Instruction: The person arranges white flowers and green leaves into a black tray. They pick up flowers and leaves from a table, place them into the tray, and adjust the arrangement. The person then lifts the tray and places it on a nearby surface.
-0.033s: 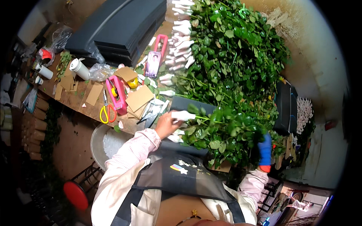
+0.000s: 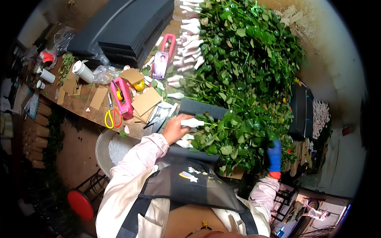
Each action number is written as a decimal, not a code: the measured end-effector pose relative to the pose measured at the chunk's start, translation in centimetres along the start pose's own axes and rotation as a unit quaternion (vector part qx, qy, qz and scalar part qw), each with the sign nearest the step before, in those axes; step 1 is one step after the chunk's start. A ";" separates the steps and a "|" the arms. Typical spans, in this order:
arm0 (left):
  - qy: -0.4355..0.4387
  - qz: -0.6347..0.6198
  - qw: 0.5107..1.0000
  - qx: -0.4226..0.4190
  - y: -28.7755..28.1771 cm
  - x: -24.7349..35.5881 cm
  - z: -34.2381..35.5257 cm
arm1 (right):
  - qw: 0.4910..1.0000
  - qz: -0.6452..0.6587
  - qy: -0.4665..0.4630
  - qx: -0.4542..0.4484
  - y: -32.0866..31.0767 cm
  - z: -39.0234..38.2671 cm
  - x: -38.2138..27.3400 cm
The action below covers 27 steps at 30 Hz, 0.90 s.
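Observation:
My left hand [image 2: 177,129] is closed on a rose [image 2: 192,123] with a white sleeve over its head; its leafy stem runs rightward. More white-sleeved heads lie just below, beside a dark block [image 2: 202,107]. My right hand [image 2: 274,156], in a blue glove with a red cuff, reaches into the foliage at the stems' right, its fingers hidden by leaves. Left of my left hand are cardboard pieces [image 2: 147,101] and shears [image 2: 158,117]. Beyond my hands lies a big pile of leafy roses [image 2: 246,51] with white-sleeved heads [image 2: 190,51] along its left side.
The wooden table [image 2: 73,107] holds pink tape dispensers [image 2: 127,107], scissors [image 2: 113,119], a phone [image 2: 159,65], a white cup [image 2: 83,72] and black stacked sheets [image 2: 123,47]. A metal basin [image 2: 103,150] and red stool [image 2: 79,204] stand at lower left. Another black stack [image 2: 299,113] sits right.
My right hand has shifted slightly left and up within the foliage, and the held stems have moved a little. My left hand has moved very slightly and still grips the rose.

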<state>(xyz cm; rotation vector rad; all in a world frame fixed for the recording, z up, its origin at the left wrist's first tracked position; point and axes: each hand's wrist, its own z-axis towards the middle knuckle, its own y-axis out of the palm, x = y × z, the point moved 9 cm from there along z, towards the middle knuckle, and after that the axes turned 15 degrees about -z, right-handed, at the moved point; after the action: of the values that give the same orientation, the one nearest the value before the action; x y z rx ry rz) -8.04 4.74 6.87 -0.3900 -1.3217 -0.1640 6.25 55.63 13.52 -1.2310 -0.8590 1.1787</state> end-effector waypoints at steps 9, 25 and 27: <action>0.001 -0.011 0.999 0.035 -0.4 -1.2 -0.2 | 0.956 -0.287 -0.059 -0.016 -6.9 2.8 -17.3; -0.158 -0.025 0.985 0.071 -1.9 0.1 0.0 | 0.956 -0.117 -0.197 -0.184 8.5 3.8 -34.8; -0.121 -0.014 0.988 0.091 -2.1 0.5 0.0 | 0.954 -0.117 -0.182 -0.207 8.9 3.7 -34.5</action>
<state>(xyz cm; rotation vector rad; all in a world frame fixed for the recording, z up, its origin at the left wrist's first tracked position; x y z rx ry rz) -8.66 2.85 7.71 -0.2408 -1.5692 -0.0184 -6.75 22.53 9.08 -1.2126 -1.5474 1.0782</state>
